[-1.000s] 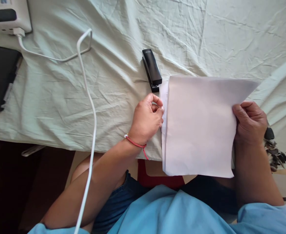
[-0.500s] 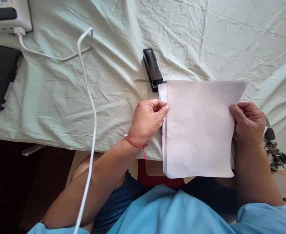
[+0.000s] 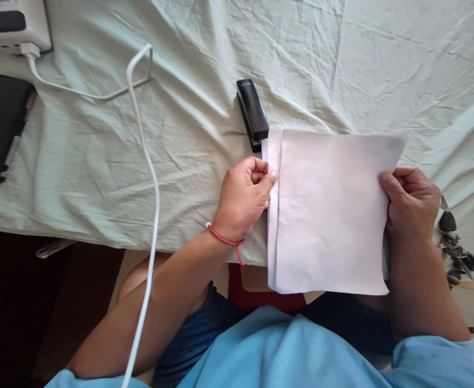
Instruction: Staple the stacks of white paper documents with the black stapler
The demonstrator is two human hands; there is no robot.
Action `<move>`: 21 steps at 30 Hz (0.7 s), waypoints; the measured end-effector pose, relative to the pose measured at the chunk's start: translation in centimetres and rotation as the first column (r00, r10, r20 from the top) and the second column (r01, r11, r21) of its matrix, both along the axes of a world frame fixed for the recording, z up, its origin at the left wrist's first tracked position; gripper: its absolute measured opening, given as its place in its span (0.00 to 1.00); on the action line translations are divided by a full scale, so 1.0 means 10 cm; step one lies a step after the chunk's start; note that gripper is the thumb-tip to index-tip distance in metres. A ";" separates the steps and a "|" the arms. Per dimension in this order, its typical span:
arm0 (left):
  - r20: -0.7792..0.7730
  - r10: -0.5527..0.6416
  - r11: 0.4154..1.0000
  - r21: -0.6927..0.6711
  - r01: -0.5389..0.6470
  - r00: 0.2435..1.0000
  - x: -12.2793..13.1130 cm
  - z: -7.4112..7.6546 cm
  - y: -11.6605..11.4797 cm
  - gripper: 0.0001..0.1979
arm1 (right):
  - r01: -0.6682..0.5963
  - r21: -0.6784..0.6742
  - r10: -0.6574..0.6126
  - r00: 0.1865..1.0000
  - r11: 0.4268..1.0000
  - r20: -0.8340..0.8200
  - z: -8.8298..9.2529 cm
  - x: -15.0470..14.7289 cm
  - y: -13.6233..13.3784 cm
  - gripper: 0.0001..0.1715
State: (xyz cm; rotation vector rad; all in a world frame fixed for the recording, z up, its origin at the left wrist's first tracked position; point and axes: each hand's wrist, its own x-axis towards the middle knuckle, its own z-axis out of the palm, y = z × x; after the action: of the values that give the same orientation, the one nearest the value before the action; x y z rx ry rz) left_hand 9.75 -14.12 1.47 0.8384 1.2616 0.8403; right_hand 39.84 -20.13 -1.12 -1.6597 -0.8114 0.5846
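Note:
White sheets of paper point(image 3: 331, 215) are held up between my two hands, over the table's front edge. My left hand point(image 3: 247, 191) pinches their left edge, thumb on top, where the sheets lie slightly fanned and uneven. At the right edge my right hand point(image 3: 412, 202) grips them with its thumb on the face and its other fingers behind. The top right corner bends back. Just beyond the top left corner lies a black stapler point(image 3: 253, 113) on the cloth, its front end right by the paper.
A pale green wrinkled cloth point(image 3: 196, 108) covers the table. A white cable point(image 3: 151, 172) runs from a white device point(image 3: 14, 27) at the far left towards me. Below that device lies a black flat case point(image 3: 2, 126). A bunch of keys point(image 3: 455, 250) sits right of my right wrist.
The top sheet's left edge has shifted a little to the right, so more of the sheets beneath shows. My left fingers have moved slightly left; my right hand is almost still.

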 end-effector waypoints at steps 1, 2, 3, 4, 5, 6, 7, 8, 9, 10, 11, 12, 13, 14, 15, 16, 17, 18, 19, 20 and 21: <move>0.005 -0.001 1.000 -0.009 0.001 1.000 0.00 0.00 0.00 0.12 | 0.006 -0.001 -0.006 1.000 1.000 0.002 0.01 0.00 0.00 0.26; 0.008 0.005 1.000 -0.013 -0.005 1.000 0.00 0.00 -0.01 0.12 | 0.010 -0.001 -0.010 1.000 1.000 0.003 0.01 0.00 0.01 0.26; 0.007 0.013 1.000 -0.011 -0.013 1.000 0.01 -0.01 -0.01 0.13 | 0.012 0.001 -0.012 1.000 1.000 0.002 0.01 0.01 0.01 0.27; 0.004 0.023 1.000 -0.002 -0.023 1.000 0.01 -0.02 -0.01 0.15 | 0.012 0.004 -0.012 1.000 1.000 -0.001 0.01 0.01 0.01 0.27; 0.000 0.033 0.999 0.013 -0.033 0.999 0.01 -0.02 -0.01 0.16 | 0.012 0.007 -0.012 1.000 1.000 -0.005 0.01 0.02 0.01 0.28; -0.005 0.035 0.999 0.032 -0.035 0.999 0.00 -0.03 -0.02 0.17 | 0.011 0.009 -0.011 1.000 1.000 -0.010 0.01 0.02 0.01 0.28; -0.010 0.028 0.998 0.054 -0.027 1.000 0.00 -0.05 -0.02 0.17 | 0.009 0.009 -0.009 1.000 1.000 -0.016 0.01 0.02 0.01 0.29; -0.016 0.013 0.997 0.073 -0.012 1.000 0.00 -0.06 -0.02 0.17 | 0.006 0.009 -0.006 1.000 1.000 -0.022 0.01 0.02 0.02 0.30; -0.025 -0.006 0.996 0.085 0.008 1.000 0.00 -0.06 -0.02 0.16 | 0.003 0.007 -0.002 1.000 1.000 -0.027 0.02 0.02 0.02 0.30; -0.034 -0.024 0.996 0.088 0.027 0.999 -0.01 -0.07 -0.02 0.15 | 0.000 0.007 0.000 1.000 1.000 -0.030 0.02 0.02 0.02 0.30; -0.043 -0.038 0.996 0.081 0.041 0.998 -0.01 -0.07 -0.02 0.14 | -0.002 0.008 0.003 0.999 1.000 -0.033 0.03 0.02 0.02 0.31; -0.049 -0.045 0.997 0.066 0.048 0.998 -0.01 -0.06 -0.02 0.14 | -0.004 0.009 0.005 0.999 1.000 -0.035 0.04 0.01 0.02 0.31; -0.051 -0.045 0.998 0.046 0.047 0.998 -0.01 -0.06 -0.02 0.13 | -0.006 0.010 0.006 0.999 1.000 -0.036 0.04 0.01 0.02 0.31; -0.049 -0.040 0.999 0.025 0.042 0.998 0.00 -0.05 -0.01 0.12 | -0.006 0.011 0.007 0.999 1.000 -0.037 0.05 0.01 0.02 0.31; -0.040 -0.033 0.999 0.008 0.033 0.999 0.00 -0.04 -0.01 0.12 | -0.006 0.012 0.007 0.999 1.000 -0.038 0.06 0.01 0.02 0.31; -0.026 -0.026 1.000 -0.007 0.026 0.999 0.00 -0.03 -0.01 0.12 | -0.006 0.014 0.007 0.999 1.000 -0.038 0.07 0.01 0.02 0.31; -0.010 -0.023 1.000 -0.020 0.023 1.000 0.01 -0.02 -0.01 0.12 | -0.005 0.015 0.006 0.999 1.000 -0.039 0.07 0.01 0.02 0.31; 0.007 -0.029 0.999 -0.029 0.029 1.000 0.01 -0.01 -0.01 0.12 | -0.004 0.016 0.005 0.999 1.000 -0.039 0.07 0.02 0.02 0.31; 0.022 -0.040 0.999 -0.032 0.041 0.999 0.01 -0.01 -0.01 0.12 | -0.003 0.018 0.004 0.999 1.000 -0.038 0.08 0.02 0.02 0.31; 0.032 -0.055 0.998 -0.028 0.056 0.998 0.01 -0.01 -0.01 0.12 | -0.003 0.019 0.004 0.999 1.000 -0.039 0.07 0.03 0.03 0.31; 0.037 -0.069 0.998 -0.013 0.069 0.997 0.01 -0.01 -0.01 0.11 | -0.002 0.020 0.003 0.999 1.000 -0.038 0.07 0.04 0.03 0.32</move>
State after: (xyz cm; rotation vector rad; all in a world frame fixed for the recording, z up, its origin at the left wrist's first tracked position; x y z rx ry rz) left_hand 9.88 -14.27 1.39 0.8469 1.1994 0.7869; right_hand 40.24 -19.84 -0.39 -1.6252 -0.7898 0.6065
